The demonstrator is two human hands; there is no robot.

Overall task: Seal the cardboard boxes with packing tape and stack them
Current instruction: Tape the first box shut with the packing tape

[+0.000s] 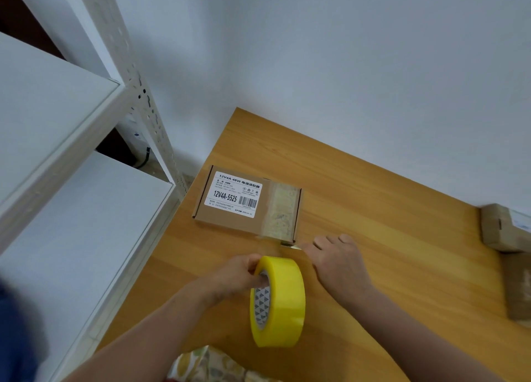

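From the head view I get both forearms coming in from the bottom edge, angled up toward the middle of the table (388, 209).

Left hand (238, 275): wrist roughly straight, grip closed around the yellow tape roll (277, 301). Its fingers (260, 279) are hooked into the core and the thumb lies on the top of the outer rim. The roll stands on edge with the core opening facing left. I cannot tell if its bottom touches the table.

Right hand (336, 261): palm down and low over the table, just right of the roll, knuckles up, thumb pointing left. The fingertips are tucked out of sight, so I cannot tell whether the grip pinches anything or only presses down. A short tape end (291, 246) sits right at the thumb tip, just off the box's near right corner.

The cardboard box (247, 206) lies flat near the table's left edge, just beyond both hands and touched by neither. It has a white printed label (234, 193) on top and a tape strip (283, 212) running across its right end, front to back.

Two more boxes (502, 229) are at the far right edge of the table, well apart from the hands and partly cut off by the frame.

A white metal shelf rack (57, 108) stands on the left beside the table, with a pale wall (316, 51) behind. A patterned cloth (207, 366) shows at the bottom edge between the arms.
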